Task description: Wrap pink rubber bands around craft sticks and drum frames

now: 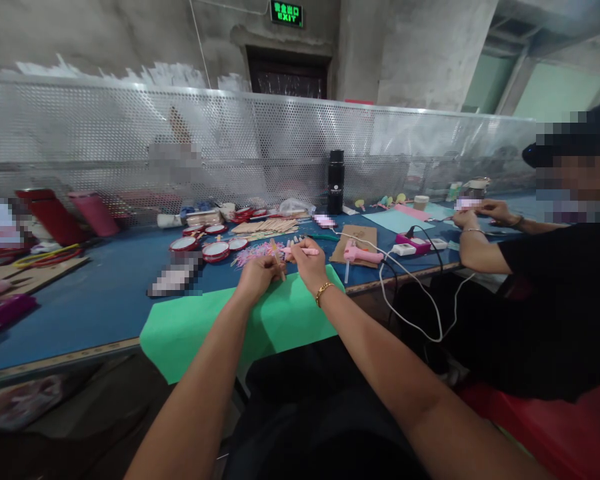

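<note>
My left hand (259,275) pinches a wooden craft stick (275,249) that stands roughly upright between its fingers. In my right hand (309,267) is a pink pen (307,251), its tip end pointing left, close to the stick; whether the two touch I cannot tell. Both hands are above a green sheet (195,327) that hangs over the table's front edge. Just behind them lies a pile of small pink and purple pieces (253,253). Small red-rimmed drums (216,251) sit to the left of the pile.
A pink glue gun (363,254) rests by a cardboard piece (367,235) on the right, with white cables looping off the edge. Behind are loose craft sticks (265,227) and a black bottle (336,183). At far right a co-worker's hands (480,213) hold a phone-like object.
</note>
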### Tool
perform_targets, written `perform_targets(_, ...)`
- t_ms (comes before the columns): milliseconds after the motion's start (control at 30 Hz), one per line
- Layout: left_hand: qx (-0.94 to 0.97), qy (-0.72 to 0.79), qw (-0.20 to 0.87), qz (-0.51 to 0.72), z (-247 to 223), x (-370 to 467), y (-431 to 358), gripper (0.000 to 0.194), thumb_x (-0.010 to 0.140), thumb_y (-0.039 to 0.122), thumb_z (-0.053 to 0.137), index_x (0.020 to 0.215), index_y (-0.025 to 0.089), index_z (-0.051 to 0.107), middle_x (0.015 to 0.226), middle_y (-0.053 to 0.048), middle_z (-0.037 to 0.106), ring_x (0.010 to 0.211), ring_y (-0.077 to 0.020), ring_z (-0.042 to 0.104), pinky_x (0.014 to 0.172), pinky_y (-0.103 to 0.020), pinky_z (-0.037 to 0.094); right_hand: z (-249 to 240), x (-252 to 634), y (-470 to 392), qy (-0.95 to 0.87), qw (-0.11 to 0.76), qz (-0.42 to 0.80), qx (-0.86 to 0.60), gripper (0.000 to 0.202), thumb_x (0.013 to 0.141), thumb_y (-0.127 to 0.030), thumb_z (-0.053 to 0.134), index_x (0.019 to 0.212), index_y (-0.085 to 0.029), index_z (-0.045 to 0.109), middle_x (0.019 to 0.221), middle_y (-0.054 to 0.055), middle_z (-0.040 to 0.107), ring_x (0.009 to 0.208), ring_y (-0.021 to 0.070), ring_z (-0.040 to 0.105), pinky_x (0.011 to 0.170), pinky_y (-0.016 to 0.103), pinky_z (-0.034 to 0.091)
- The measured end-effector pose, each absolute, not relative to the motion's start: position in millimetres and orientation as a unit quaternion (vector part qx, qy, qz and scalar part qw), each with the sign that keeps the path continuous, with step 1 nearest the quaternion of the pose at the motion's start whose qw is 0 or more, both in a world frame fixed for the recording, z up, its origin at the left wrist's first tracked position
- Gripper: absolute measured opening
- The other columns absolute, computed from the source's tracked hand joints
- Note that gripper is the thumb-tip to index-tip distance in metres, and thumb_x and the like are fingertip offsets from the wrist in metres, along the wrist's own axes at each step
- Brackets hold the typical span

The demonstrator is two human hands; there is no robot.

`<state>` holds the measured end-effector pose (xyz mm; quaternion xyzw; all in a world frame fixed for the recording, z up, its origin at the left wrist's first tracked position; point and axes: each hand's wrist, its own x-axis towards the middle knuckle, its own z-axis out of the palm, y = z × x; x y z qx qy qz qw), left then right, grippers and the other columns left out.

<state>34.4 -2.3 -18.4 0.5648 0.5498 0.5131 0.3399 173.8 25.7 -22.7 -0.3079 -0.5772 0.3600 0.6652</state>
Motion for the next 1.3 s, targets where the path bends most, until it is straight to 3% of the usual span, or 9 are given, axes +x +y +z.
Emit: perform_targets(1300,0.564,0.555,0.332,0.513,-17.4,35.4,-4.1,0.032,0.053,0.042,0.085,0.057,0.017,0.065,0.053,-0.001,0.061,0.049,-0.0121,0.051,0.049,-0.024,0.036,-22.3,174.3,24.1,-0.578,0.669,0.349,-0.311,0.021,0.081,-0.031,0.058,0.062,-0.024,0.056,0.063,-0.003,0.066,0.065,0.0154,0.060,0.068,0.027,0.049)
